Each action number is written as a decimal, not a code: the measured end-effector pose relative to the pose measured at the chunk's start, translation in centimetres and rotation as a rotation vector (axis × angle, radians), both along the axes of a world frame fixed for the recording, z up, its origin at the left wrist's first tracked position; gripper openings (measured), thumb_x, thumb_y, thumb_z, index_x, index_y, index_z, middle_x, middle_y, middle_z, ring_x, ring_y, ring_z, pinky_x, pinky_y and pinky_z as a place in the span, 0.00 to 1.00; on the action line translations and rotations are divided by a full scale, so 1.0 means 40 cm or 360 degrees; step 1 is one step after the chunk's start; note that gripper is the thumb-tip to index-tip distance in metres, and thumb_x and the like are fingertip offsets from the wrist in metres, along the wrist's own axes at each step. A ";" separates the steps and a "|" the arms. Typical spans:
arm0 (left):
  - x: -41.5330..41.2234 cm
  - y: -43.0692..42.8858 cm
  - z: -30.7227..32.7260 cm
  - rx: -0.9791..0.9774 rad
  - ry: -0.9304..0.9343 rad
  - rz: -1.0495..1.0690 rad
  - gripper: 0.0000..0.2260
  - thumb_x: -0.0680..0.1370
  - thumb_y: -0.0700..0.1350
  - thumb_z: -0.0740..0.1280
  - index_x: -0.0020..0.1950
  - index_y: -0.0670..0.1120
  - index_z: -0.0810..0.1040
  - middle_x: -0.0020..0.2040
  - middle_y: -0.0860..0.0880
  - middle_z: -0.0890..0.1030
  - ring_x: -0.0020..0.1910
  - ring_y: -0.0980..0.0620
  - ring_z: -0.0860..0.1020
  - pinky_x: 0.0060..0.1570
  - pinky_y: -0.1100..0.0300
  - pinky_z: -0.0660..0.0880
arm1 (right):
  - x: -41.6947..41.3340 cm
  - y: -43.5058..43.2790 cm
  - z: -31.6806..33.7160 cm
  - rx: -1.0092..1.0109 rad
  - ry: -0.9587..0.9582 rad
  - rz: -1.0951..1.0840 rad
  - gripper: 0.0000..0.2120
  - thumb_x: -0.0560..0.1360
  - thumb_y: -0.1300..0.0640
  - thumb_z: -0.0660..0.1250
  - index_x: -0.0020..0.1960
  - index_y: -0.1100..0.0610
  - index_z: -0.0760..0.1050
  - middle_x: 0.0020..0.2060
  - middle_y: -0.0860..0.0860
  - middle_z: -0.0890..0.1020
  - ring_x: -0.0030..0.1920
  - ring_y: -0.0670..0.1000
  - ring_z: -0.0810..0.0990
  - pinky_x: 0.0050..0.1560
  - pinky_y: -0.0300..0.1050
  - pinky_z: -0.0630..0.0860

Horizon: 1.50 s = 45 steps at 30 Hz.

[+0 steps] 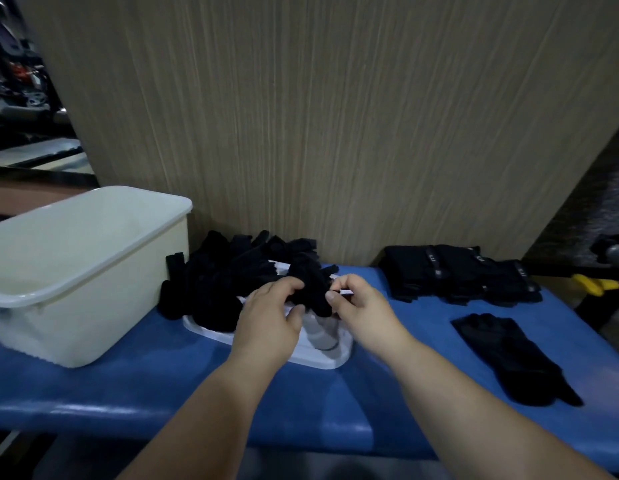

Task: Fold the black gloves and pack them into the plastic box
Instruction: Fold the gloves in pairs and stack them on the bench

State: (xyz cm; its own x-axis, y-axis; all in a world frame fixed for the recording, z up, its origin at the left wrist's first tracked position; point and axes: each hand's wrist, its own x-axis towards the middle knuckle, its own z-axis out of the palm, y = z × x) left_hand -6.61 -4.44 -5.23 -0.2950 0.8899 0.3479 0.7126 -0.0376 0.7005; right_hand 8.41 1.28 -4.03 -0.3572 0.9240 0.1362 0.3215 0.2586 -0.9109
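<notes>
A loose heap of black gloves (231, 271) lies on a white lid (318, 355) in the middle of the blue table. My left hand (271, 317) and my right hand (363, 306) both pinch one black glove (313, 285) lifted just above the heap. The cream plastic box (83, 271) stands at the left, and I see nothing inside it. A stack of folded black gloves (457, 275) sits at the back right. One flat black glove (512, 355) lies alone at the right.
A wood-grain panel (335, 116) rises right behind the table (128, 393). A yellow-handled object (592, 284) lies off the table's right end. The table's front edge runs just below my forearms.
</notes>
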 end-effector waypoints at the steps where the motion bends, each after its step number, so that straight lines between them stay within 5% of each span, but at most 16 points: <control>1: 0.017 -0.002 0.004 0.0068 -0.0004 -0.0045 0.12 0.77 0.43 0.68 0.59 0.53 0.77 0.53 0.59 0.75 0.57 0.57 0.72 0.57 0.66 0.68 | 0.026 -0.006 0.004 0.0010 0.0037 0.0002 0.07 0.78 0.58 0.65 0.42 0.50 0.73 0.41 0.50 0.81 0.41 0.52 0.79 0.52 0.56 0.77; 4: 0.070 -0.007 0.011 0.0178 0.0063 -0.0164 0.09 0.75 0.43 0.69 0.53 0.53 0.78 0.51 0.60 0.74 0.51 0.62 0.71 0.48 0.76 0.64 | 0.104 -0.023 0.014 0.0042 0.0095 -0.0003 0.10 0.78 0.60 0.65 0.40 0.49 0.73 0.36 0.49 0.79 0.39 0.50 0.77 0.52 0.59 0.75; 11: 0.181 0.006 -0.009 0.0246 0.0269 -0.0404 0.11 0.73 0.46 0.72 0.54 0.54 0.80 0.48 0.62 0.73 0.54 0.60 0.67 0.54 0.76 0.60 | 0.252 -0.066 0.008 0.0045 0.0151 0.0057 0.05 0.78 0.54 0.65 0.44 0.47 0.73 0.44 0.61 0.79 0.41 0.54 0.75 0.50 0.65 0.74; 15: 0.226 0.022 -0.022 0.0251 0.0214 -0.0435 0.07 0.72 0.43 0.73 0.49 0.52 0.81 0.44 0.65 0.71 0.50 0.61 0.67 0.51 0.78 0.60 | 0.293 -0.075 -0.012 -0.0011 0.0173 0.0057 0.05 0.77 0.54 0.67 0.43 0.47 0.74 0.37 0.50 0.78 0.39 0.50 0.75 0.46 0.53 0.74; 20: 0.276 0.051 -0.027 0.0290 0.0027 -0.0427 0.10 0.70 0.40 0.73 0.40 0.52 0.75 0.43 0.61 0.73 0.47 0.60 0.72 0.47 0.65 0.70 | 0.359 -0.065 -0.020 -0.0221 0.0283 0.0093 0.12 0.74 0.67 0.70 0.52 0.54 0.76 0.43 0.54 0.79 0.44 0.48 0.78 0.49 0.39 0.76; 25: 0.324 0.069 -0.037 0.0247 -0.0034 -0.0437 0.10 0.70 0.39 0.71 0.38 0.51 0.72 0.42 0.57 0.72 0.45 0.53 0.73 0.45 0.57 0.74 | 0.377 -0.052 -0.032 0.0041 0.0031 -0.0059 0.09 0.69 0.65 0.76 0.42 0.56 0.76 0.39 0.52 0.78 0.36 0.44 0.77 0.40 0.37 0.74; 30: 0.351 0.068 -0.038 0.0198 0.0107 -0.0324 0.11 0.71 0.42 0.70 0.37 0.53 0.68 0.37 0.60 0.70 0.43 0.55 0.67 0.41 0.66 0.65 | 0.400 -0.039 -0.042 0.0367 -0.0237 -0.0278 0.13 0.70 0.58 0.75 0.34 0.50 0.71 0.36 0.45 0.77 0.38 0.43 0.74 0.38 0.33 0.69; 36: 0.369 0.052 -0.030 -0.0009 0.0124 -0.0337 0.11 0.74 0.45 0.68 0.37 0.51 0.66 0.31 0.54 0.70 0.33 0.56 0.69 0.34 0.59 0.67 | 0.422 -0.028 -0.035 0.0570 -0.0483 -0.0588 0.15 0.70 0.62 0.67 0.36 0.48 0.62 0.33 0.45 0.71 0.33 0.46 0.70 0.34 0.36 0.66; 41: 0.373 0.043 -0.032 -0.0237 0.0071 -0.0399 0.11 0.75 0.49 0.67 0.38 0.51 0.66 0.30 0.53 0.73 0.29 0.54 0.70 0.33 0.56 0.71 | 0.429 -0.027 -0.037 0.0372 -0.0667 -0.0572 0.07 0.76 0.60 0.61 0.46 0.52 0.64 0.34 0.50 0.74 0.32 0.47 0.73 0.29 0.39 0.66; 45: 0.375 0.037 -0.027 -0.0546 -0.0186 -0.0476 0.17 0.74 0.62 0.65 0.38 0.49 0.73 0.32 0.53 0.81 0.33 0.56 0.79 0.40 0.55 0.78 | 0.435 -0.031 -0.040 0.0250 -0.0435 -0.0456 0.09 0.78 0.64 0.56 0.51 0.51 0.63 0.30 0.53 0.75 0.26 0.46 0.70 0.27 0.41 0.66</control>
State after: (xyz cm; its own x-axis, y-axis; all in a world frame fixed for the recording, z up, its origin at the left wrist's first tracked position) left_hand 8.39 -2.95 -6.29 -0.0277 0.9996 -0.0018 0.6212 0.0186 0.7834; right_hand 25.83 0.03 -5.62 -0.1314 0.9668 0.2193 0.6246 0.2525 -0.7390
